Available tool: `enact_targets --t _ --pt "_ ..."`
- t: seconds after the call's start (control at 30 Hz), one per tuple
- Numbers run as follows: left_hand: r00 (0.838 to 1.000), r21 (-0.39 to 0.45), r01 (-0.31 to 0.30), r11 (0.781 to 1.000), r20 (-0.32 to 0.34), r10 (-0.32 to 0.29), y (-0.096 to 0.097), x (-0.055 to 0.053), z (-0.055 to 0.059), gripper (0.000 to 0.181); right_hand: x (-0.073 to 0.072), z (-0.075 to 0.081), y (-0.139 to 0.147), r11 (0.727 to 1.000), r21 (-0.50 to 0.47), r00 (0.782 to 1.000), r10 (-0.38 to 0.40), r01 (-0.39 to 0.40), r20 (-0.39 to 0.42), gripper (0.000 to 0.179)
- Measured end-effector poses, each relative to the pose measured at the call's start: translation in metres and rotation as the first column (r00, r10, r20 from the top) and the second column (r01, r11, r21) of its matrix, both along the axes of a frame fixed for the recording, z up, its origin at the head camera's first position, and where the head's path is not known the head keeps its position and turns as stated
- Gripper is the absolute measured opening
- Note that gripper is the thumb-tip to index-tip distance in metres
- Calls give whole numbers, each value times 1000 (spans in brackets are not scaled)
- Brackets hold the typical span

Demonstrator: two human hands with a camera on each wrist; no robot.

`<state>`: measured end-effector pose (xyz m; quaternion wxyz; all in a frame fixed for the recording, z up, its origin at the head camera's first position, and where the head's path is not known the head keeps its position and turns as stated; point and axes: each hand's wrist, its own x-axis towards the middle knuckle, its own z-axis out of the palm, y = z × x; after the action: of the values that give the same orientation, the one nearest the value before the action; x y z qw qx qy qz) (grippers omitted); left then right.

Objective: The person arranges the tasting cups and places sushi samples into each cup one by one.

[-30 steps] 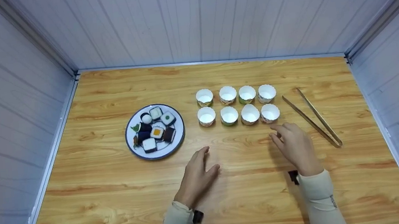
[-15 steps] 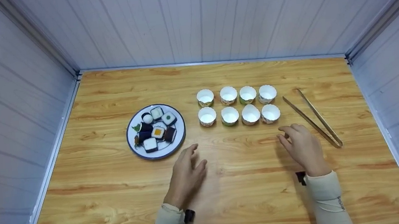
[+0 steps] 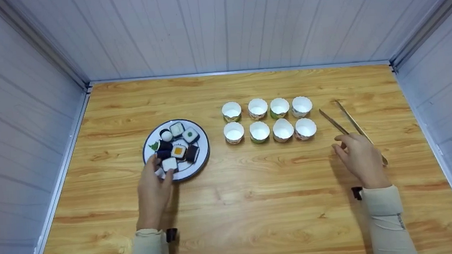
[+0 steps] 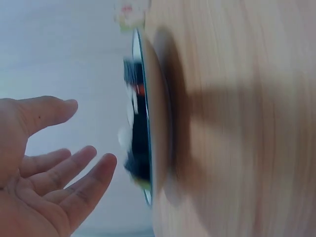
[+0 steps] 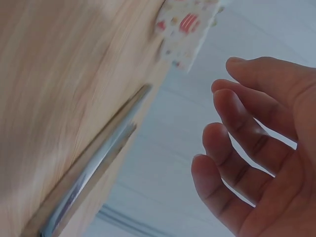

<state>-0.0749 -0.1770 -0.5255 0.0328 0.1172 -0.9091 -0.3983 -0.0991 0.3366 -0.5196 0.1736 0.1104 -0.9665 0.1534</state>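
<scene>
Several sushi-like pieces (image 3: 178, 150) sit crowded on the blue-rimmed plate (image 3: 201, 159), and they look light and a little soft to me; I'd take each by its flat sides, gently, since they could squash. The plate itself shines, so it's probably slippery and breakable, and the rim is the safe hold. And over the plate's near-left edge, the left hand (image 3: 154, 188): thumb and fingers apart, nothing between them, a gap showing to the plate!

Far to the right of the plate lie the tongs (image 5: 91, 168), arms splayed. Thin metal, light by the look of it, smooth and springy; I'd grip both arms around the middle. On that same far side of the plate hangs the right hand (image 3: 359, 156), above the tongs and clear of them, fingers loosely bent, holding nothing; whether thumb meets finger, I can't tell.

Nearer the plate, on its right: eight paper cups (image 3: 259, 130), two rows of four. Under the plate, the wood-grained bench (image 3: 252, 224); well beyond the plate, a pale panelled wall (image 3: 216, 28).
</scene>
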Motion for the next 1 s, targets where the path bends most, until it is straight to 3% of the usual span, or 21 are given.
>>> enact_targets --t 0.17,0.4,0.5,0.63,0.8,0.9,1.0 --pt "995 12 -80 997 65 79 -19 -7 -5 64 -7 2 18 998 -13 995 -68 69 68 20" --pt "987 28 -84 996 142 79 -27 -12 -15 65 -15 -10 43 990 -6 979 -138 140 149 34" --pt "987 22 -84 996 143 80 -29 -14 -19 65 -21 -17 54 985 1 953 -168 173 251 52" --pt "986 20 -99 995 135 96 -32 -15 -22 67 -34 -27 65 976 16 891 -203 215 407 73" --pt "976 67 -120 990 193 105 -37 -16 -24 73 -45 -33 71 974 48 837 -214 220 504 83" --pt "968 86 -122 989 232 99 -38 -17 -24 72 -49 -33 72 972 62 825 -226 227 519 80" --pt "963 99 -114 989 254 86 -39 -18 -24 66 -51 -34 72 969 54 829 -234 240 509 74"
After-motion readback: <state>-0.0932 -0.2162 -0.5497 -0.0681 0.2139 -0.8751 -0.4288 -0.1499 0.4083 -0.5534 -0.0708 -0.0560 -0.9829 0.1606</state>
